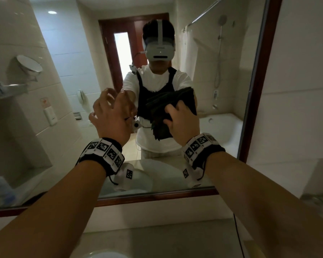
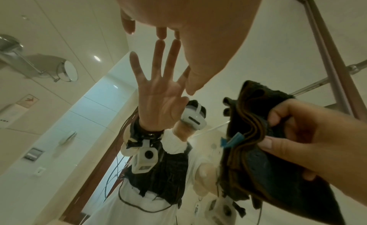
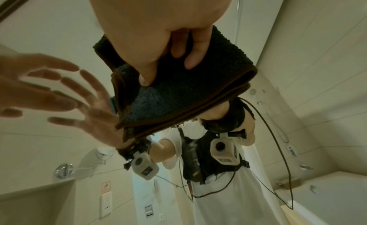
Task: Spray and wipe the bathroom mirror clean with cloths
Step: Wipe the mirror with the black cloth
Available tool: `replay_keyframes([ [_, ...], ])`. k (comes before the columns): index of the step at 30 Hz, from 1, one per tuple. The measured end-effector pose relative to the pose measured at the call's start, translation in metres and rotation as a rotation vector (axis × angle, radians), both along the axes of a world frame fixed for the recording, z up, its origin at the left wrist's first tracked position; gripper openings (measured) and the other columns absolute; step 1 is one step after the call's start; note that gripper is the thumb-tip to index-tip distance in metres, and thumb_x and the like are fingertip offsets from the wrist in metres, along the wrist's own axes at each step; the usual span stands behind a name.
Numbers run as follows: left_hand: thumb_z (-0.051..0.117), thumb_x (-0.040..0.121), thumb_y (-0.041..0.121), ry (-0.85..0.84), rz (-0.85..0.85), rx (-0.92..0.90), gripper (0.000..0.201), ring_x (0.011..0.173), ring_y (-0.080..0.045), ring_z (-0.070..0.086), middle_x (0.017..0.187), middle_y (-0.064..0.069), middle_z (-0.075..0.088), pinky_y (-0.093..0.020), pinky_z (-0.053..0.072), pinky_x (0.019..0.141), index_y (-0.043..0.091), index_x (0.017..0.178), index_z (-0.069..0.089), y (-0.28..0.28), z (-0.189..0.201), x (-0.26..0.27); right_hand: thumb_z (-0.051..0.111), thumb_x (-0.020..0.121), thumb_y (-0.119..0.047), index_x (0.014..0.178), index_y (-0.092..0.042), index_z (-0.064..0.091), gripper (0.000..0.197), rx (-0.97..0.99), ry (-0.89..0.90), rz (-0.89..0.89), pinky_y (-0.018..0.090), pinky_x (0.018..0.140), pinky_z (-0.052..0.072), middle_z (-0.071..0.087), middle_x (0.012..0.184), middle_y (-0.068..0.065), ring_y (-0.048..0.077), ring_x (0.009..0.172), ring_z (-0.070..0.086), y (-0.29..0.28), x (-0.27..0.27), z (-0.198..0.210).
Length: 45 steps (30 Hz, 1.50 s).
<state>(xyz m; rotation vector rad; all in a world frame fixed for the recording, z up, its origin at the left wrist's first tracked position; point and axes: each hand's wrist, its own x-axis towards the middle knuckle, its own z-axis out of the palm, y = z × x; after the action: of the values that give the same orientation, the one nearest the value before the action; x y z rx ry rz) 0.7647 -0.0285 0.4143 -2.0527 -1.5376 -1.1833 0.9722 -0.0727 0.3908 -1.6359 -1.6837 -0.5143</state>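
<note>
The wall mirror (image 1: 73,53) in its dark wooden frame (image 1: 257,90) fills the head view. My left hand (image 1: 110,101) is empty, its fingers spread, and the fingertips (image 2: 160,36) touch the glass at mid height. Just to its right, my right hand (image 1: 177,116) grips a dark folded cloth (image 1: 168,108) and holds it at the glass. In the right wrist view the thumb and fingers (image 3: 190,55) pinch the cloth (image 3: 188,90) by its upper part. The left wrist view shows the cloth (image 2: 258,157) bunched in my right hand (image 2: 298,134). No spray bottle is in view.
A pale countertop (image 1: 157,237) runs below the mirror's lower frame (image 1: 157,196), with a basin rim (image 1: 104,255) at the bottom edge. A thin black cable (image 1: 238,237) crosses the counter on the right. Tiled wall (image 1: 296,90) lies right of the frame.
</note>
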Motion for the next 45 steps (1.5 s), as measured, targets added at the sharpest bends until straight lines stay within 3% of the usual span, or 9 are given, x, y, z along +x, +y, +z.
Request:
replay_keyframes([
  [8, 0.076, 0.081, 0.040, -0.086, 0.096, -0.073, 0.090, 0.149, -0.037, 0.010, 0.164, -0.012, 0.005, -0.067, 0.028, 0.107, 0.026, 0.151, 0.022, -0.004, -0.004, 0.029, 0.068, 0.086, -0.034, 0.116, -0.017, 0.047, 0.041, 0.083, 0.316, -0.106, 0.034, 0.064, 0.044, 0.050, 0.117, 0.009, 0.028, 0.094, 0.057, -0.031, 0.090, 0.006],
  [11, 0.076, 0.081, 0.043, -0.139, 0.112, -0.087, 0.090, 0.150, -0.038, 0.009, 0.164, -0.015, 0.005, -0.068, 0.026, 0.108, 0.019, 0.149, 0.022, -0.007, 0.000, 0.044, 0.069, 0.085, -0.035, 0.116, -0.018, 0.045, 0.043, 0.082, 0.442, -0.161, 0.032, 0.066, 0.039, 0.050, 0.118, 0.007, 0.024, 0.094, 0.055, -0.042, 0.122, 0.005],
  [14, 0.076, 0.081, 0.044, -0.163, 0.107, -0.050, 0.086, 0.149, -0.037, 0.012, 0.163, -0.014, 0.009, -0.068, 0.026, 0.108, 0.023, 0.147, 0.026, -0.008, 0.004, 0.052, 0.067, 0.087, -0.033, 0.119, -0.018, 0.044, 0.042, 0.094, 0.490, -0.183, 0.034, 0.068, 0.043, 0.047, 0.121, 0.010, 0.027, 0.095, 0.057, -0.047, 0.140, 0.000],
  [18, 0.072, 0.082, 0.051, -0.132, 0.062, 0.015, 0.075, 0.148, -0.038, 0.014, 0.161, -0.012, 0.013, -0.066, 0.024, 0.109, 0.034, 0.144, 0.032, -0.006, 0.017, 0.052, 0.062, 0.090, -0.026, 0.129, -0.015, 0.044, 0.045, 0.152, 0.478, -0.221, 0.037, 0.073, 0.050, 0.040, 0.129, 0.017, 0.034, 0.102, 0.056, -0.046, 0.138, -0.012],
  [22, 0.075, 0.079, 0.049, -0.105, 0.061, 0.046, 0.076, 0.144, -0.039, 0.021, 0.157, -0.011, 0.020, -0.064, 0.027, 0.108, 0.034, 0.141, 0.034, -0.005, 0.024, 0.047, 0.062, 0.092, -0.029, 0.147, -0.014, 0.031, 0.064, 0.235, 0.575, -0.186, 0.034, 0.083, 0.047, 0.037, 0.137, 0.020, 0.036, 0.111, 0.054, -0.040, 0.135, -0.010],
  [29, 0.076, 0.076, 0.046, -0.072, 0.038, 0.091, 0.077, 0.140, -0.039, 0.026, 0.154, -0.011, 0.025, -0.063, 0.029, 0.107, 0.034, 0.141, 0.037, -0.003, 0.022, 0.041, 0.057, 0.095, -0.032, 0.153, -0.017, 0.021, 0.070, 0.310, 0.624, -0.241, 0.029, 0.074, 0.046, 0.037, 0.136, 0.018, 0.035, 0.109, 0.056, -0.028, 0.128, 0.002],
  [35, 0.080, 0.072, 0.047, -0.058, 0.011, 0.112, 0.076, 0.134, -0.043, 0.031, 0.149, -0.014, 0.030, -0.065, 0.029, 0.105, 0.034, 0.134, 0.039, -0.005, 0.031, 0.034, 0.048, 0.100, -0.036, 0.157, -0.013, 0.011, 0.071, 0.374, 0.634, -0.269, 0.041, 0.098, 0.049, 0.032, 0.141, 0.021, 0.035, 0.115, 0.053, -0.016, 0.130, 0.032],
  [40, 0.082, 0.071, 0.044, -0.037, -0.019, 0.144, 0.073, 0.127, -0.042, 0.037, 0.143, -0.015, 0.036, -0.068, 0.029, 0.105, 0.036, 0.131, 0.040, -0.006, 0.036, 0.028, 0.050, 0.099, -0.038, 0.156, -0.013, 0.021, 0.068, 0.494, 0.593, -0.321, 0.023, 0.084, 0.039, 0.041, 0.132, 0.021, 0.029, 0.105, 0.055, -0.008, 0.130, 0.069],
  [45, 0.073, 0.080, 0.043, 0.013, 0.010, 0.153, 0.064, 0.127, -0.041, 0.038, 0.142, -0.015, 0.037, -0.071, 0.023, 0.107, 0.038, 0.136, 0.042, 0.001, 0.036, 0.020, 0.051, 0.096, -0.039, 0.154, -0.012, 0.028, 0.068, 0.550, 0.527, -0.318, 0.031, 0.088, 0.047, 0.045, 0.126, 0.022, 0.031, 0.102, 0.057, -0.002, 0.120, 0.073],
])
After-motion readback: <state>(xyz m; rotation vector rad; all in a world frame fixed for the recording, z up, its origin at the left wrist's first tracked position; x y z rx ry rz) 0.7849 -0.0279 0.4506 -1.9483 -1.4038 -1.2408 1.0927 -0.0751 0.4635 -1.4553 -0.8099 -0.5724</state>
